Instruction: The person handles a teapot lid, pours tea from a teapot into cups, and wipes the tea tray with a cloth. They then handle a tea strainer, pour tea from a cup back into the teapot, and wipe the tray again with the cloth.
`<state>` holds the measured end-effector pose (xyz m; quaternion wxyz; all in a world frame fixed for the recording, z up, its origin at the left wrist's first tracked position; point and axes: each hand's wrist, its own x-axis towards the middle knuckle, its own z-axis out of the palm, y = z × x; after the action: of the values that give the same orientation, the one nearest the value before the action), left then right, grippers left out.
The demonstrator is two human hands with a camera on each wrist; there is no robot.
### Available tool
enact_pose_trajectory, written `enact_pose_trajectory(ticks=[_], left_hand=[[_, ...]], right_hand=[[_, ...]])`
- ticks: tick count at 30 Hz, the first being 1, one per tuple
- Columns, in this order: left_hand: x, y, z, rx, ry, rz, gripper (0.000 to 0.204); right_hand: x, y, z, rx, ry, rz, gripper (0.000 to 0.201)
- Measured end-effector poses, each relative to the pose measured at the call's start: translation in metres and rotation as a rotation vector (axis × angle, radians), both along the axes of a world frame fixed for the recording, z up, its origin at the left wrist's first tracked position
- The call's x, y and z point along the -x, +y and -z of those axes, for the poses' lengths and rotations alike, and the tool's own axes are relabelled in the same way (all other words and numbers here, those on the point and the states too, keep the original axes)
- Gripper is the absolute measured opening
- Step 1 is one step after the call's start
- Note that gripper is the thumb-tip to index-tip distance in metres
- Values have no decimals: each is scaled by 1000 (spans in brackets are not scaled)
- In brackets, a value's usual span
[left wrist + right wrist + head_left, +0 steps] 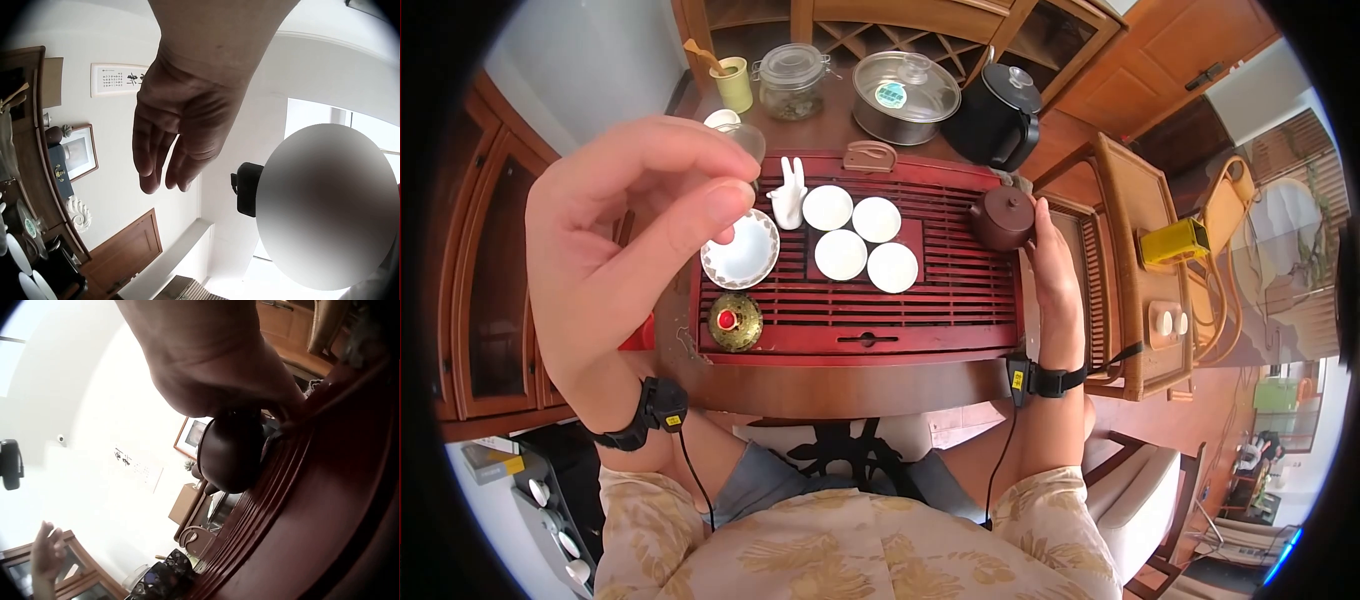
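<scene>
My left hand (625, 220) is raised over the left side of the tea tray (870, 338), close to the head camera. Its fingers bend loosely, and the left wrist view shows nothing between thumb and fingertips. At the tray's right end, my right hand (1055, 265) is at the handle side of a dark brown clay teapot (1003, 218), thumb and fingers about the handle. The lidded pot stands upright on the slats; the right wrist view shows its round body (231, 453) below the palm. The palm partly hides the handle.
Several white cups (840, 254) stand mid-tray beside a white hand-shaped figurine (790, 195). A patterned bowl (741, 250) and a gold-green lidded piece (735, 322) are at left. Behind stand a glass jar (791, 82), a steel pot (905, 105) and a black kettle (997, 115).
</scene>
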<state>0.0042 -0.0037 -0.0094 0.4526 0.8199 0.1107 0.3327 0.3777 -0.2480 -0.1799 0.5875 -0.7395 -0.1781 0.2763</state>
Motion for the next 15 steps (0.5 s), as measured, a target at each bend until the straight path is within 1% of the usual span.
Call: enact_pose_trajectory(ticks=[2,5,8,15], left_hand=[[0,0,1,10,-7,1,16],[-1,0,1,3,-4,6,16],[-1,-1,0,-9,8,5,15],[-2,-2,0,-19,7,15,15]], right_hand=[[0,0,2,-5,12,16,76],[8,5,-3,-114,46,-23,78],[13,6,-6,-148,65,-55,81],[14,2,-4,-87,7,-64,83]])
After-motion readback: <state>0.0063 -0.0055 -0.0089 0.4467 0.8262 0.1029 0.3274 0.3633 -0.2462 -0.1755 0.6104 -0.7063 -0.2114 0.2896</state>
